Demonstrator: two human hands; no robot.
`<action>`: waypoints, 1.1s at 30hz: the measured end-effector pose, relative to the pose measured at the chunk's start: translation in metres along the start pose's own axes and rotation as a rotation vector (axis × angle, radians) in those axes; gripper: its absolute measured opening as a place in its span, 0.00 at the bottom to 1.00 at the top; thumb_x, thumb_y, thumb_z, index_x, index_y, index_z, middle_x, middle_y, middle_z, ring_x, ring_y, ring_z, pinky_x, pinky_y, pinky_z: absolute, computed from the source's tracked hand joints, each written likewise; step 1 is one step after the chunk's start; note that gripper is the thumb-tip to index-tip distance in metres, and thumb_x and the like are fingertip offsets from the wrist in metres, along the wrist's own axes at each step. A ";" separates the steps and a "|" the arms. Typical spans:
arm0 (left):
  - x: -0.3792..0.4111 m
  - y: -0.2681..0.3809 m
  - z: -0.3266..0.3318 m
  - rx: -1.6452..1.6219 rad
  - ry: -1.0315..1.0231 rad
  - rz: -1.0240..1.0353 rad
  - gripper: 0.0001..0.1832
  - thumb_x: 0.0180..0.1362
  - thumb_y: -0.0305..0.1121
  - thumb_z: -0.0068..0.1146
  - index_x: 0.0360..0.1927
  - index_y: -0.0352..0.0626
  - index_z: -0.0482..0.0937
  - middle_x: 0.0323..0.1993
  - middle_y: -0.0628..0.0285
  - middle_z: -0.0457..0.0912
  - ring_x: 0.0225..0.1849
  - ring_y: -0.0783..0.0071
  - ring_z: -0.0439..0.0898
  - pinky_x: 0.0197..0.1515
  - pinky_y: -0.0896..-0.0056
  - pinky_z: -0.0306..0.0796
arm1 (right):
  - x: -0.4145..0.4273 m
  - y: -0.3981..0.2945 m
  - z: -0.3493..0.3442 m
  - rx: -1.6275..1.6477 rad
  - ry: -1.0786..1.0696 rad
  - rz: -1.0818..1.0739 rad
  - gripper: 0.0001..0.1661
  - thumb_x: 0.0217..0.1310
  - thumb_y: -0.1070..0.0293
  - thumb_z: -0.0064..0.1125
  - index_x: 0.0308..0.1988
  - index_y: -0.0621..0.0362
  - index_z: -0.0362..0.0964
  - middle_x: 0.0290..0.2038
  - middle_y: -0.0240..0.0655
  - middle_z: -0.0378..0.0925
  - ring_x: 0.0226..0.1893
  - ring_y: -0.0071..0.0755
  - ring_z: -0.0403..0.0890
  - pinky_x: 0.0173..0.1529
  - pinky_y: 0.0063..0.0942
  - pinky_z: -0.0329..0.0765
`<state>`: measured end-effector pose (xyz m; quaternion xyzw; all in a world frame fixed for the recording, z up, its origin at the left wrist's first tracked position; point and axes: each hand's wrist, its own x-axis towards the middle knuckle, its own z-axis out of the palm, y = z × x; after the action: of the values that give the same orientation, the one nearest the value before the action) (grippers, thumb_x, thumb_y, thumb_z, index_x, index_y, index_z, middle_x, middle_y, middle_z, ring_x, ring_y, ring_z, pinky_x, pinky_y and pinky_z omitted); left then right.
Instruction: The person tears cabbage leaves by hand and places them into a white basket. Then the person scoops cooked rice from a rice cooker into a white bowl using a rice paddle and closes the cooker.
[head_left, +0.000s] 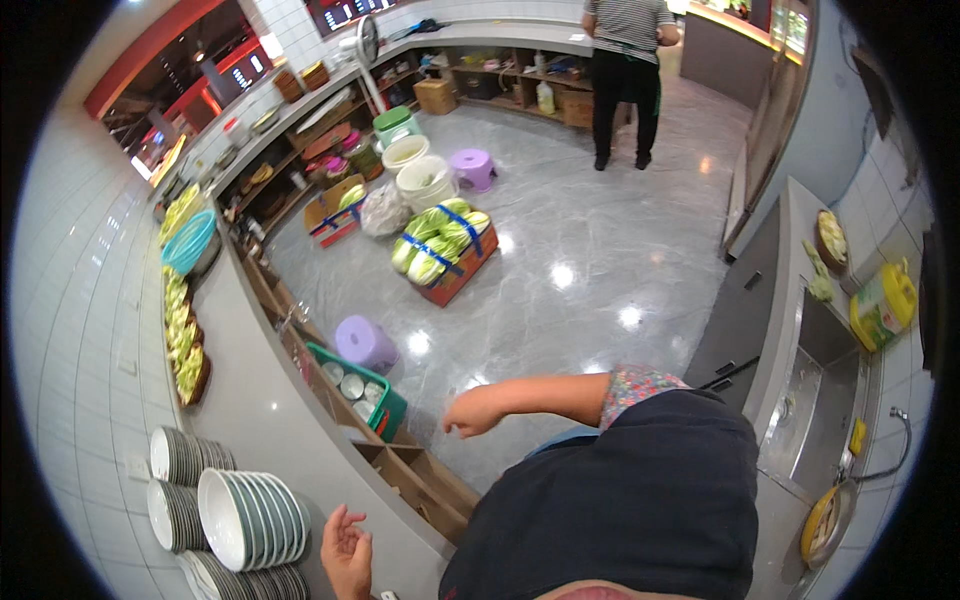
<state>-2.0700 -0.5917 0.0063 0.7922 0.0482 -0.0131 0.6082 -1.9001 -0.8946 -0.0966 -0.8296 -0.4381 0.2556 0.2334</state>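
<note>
My left hand (347, 553) is over the grey counter (247, 352), fingers loosely bent and apart, with nothing in it. Close by on its left stands a sideways-lying stack of large white bowls (251, 521) with green-grey outsides. Behind these, stacks of smaller plates or bowls (180, 514) lie against the tiled wall. My right hand (474, 412) hangs in the air past the counter's edge, empty, its fingers slightly curled downward. In the picture it is nearest a green crate (390, 416) of white bowls or cups on the shelf side.
Baskets of cut greens (184, 341) and a turquoise colander (189, 241) line the counter. Boxed Chinese cabbages (442, 240), white buckets (426, 184) and purple stools (366, 341) stand on the floor. A sink (814, 397) is at right. Another person (628, 67) stands at the far counter.
</note>
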 end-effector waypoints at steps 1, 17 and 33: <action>0.012 0.000 0.014 -0.076 -0.029 0.002 0.32 0.47 0.12 0.50 0.60 0.36 0.63 0.44 0.57 0.74 0.31 0.85 0.69 0.35 0.85 0.66 | -0.019 0.008 0.003 -0.003 0.005 0.030 0.20 0.54 0.61 0.54 0.47 0.52 0.73 0.41 0.42 0.79 0.44 0.49 0.77 0.46 0.42 0.72; 0.181 0.041 0.182 -0.168 -0.083 0.124 0.42 0.42 0.11 0.58 0.64 0.42 0.57 0.36 0.58 0.71 0.25 0.78 0.75 0.27 0.77 0.76 | -0.155 0.145 -0.052 0.211 0.233 0.347 0.22 0.56 0.61 0.53 0.51 0.54 0.70 0.43 0.43 0.78 0.45 0.49 0.77 0.48 0.41 0.72; 0.474 -0.080 0.383 0.328 -0.289 0.076 0.46 0.35 0.13 0.59 0.64 0.42 0.58 0.44 0.56 0.70 0.33 0.69 0.77 0.33 0.71 0.75 | -0.328 0.324 -0.118 0.338 0.498 0.742 0.20 0.55 0.61 0.54 0.49 0.53 0.72 0.41 0.42 0.78 0.43 0.48 0.77 0.46 0.41 0.73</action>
<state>-1.5913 -0.9127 -0.2076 0.8716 -0.0721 -0.1115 0.4718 -1.7880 -1.3554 -0.1330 -0.9164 0.0046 0.1829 0.3559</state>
